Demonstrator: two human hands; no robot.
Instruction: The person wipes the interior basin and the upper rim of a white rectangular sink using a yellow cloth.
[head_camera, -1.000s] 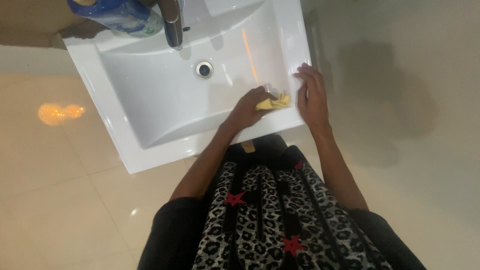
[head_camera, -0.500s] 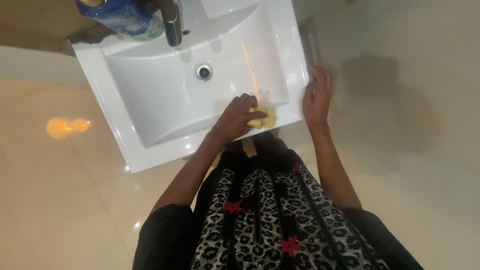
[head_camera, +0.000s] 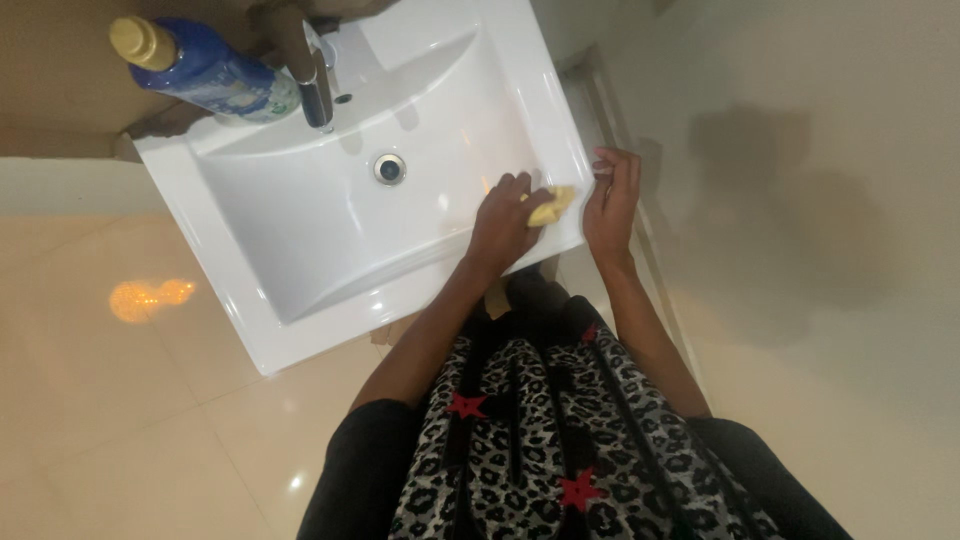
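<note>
Left hand curled over a small yellow sponge, pinching it between fingers and thumb and pressing it onto the right-hand rim of the white sink. Right hand laid flat just beside, fingers loosely spread, resting on the outer edge of the same rim, touching the sink but holding nothing. Sponge sitting between the two hands, mostly covered by the left, only its right end showing, close to the near right corner of the basin.

Round metal drain in the middle of the basin, well apart from the sponge. Chrome tap standing at the back edge, spout reaching over the basin. Blue bottle with a yellow cap just left of the tap, near the sink's back corner. Leopard-print dress with red stars below the arms, pale glossy floor tiles all around, with a bright light reflection to the left.
</note>
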